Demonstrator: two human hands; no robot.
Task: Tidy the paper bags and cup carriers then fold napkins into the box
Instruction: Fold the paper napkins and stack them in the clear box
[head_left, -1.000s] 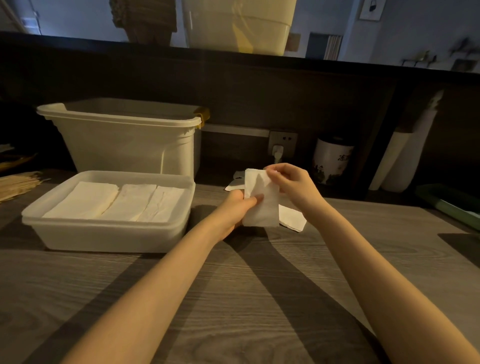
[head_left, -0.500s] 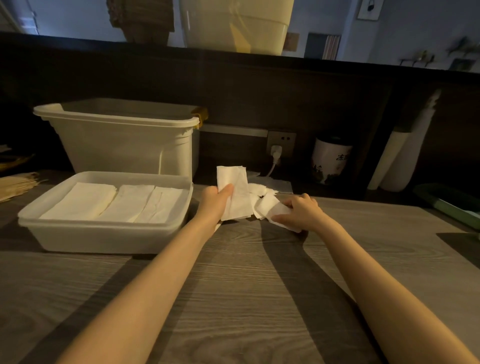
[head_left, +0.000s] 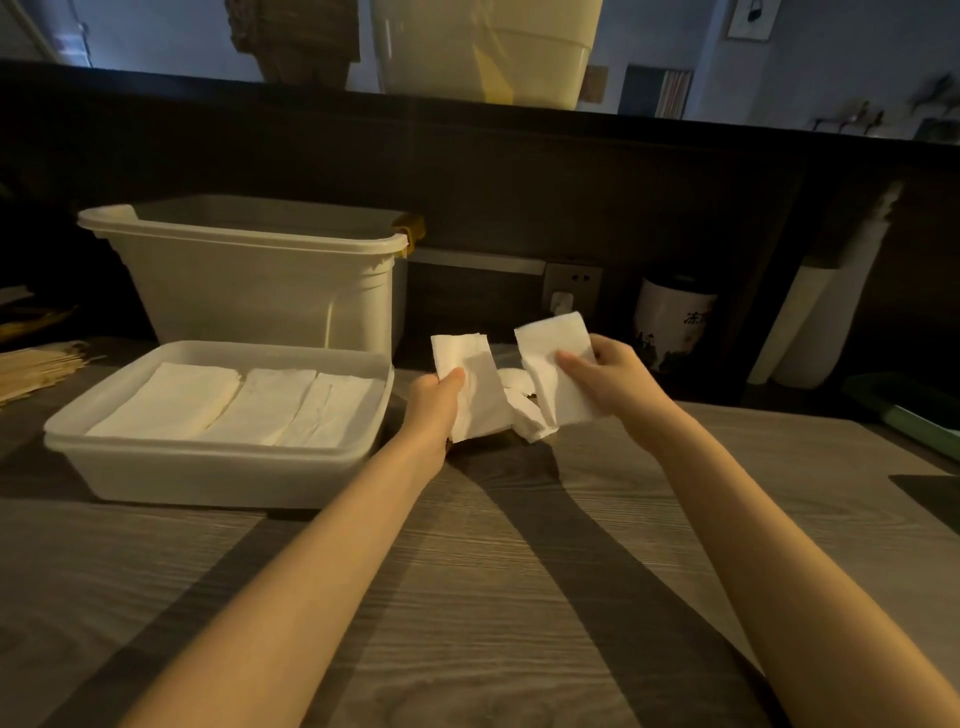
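Note:
My left hand (head_left: 435, 410) pinches a folded white napkin (head_left: 470, 387) upright, just right of the shallow white box (head_left: 218, 465). Three folded napkins (head_left: 239, 408) lie side by side inside that box. My right hand (head_left: 613, 382) holds a second white napkin (head_left: 558, 366) lifted off the wooden counter. Between my hands, loose napkins (head_left: 522, 402) lie crumpled on the counter, partly hidden by the held ones.
A tall cream plastic bin (head_left: 260, 275) stands behind the box. Wooden stirrers (head_left: 36, 364) lie at the far left. A wall socket (head_left: 569, 286), a white jar (head_left: 672, 319), and a sleeve of cups (head_left: 815, 312) line the dark back wall. A green tray (head_left: 904, 410) sits far right.
My right hand let go of the first napkin, dropped to the pile and has lifted a second napkin. My left hand carried the folded napkin slightly left toward the box.

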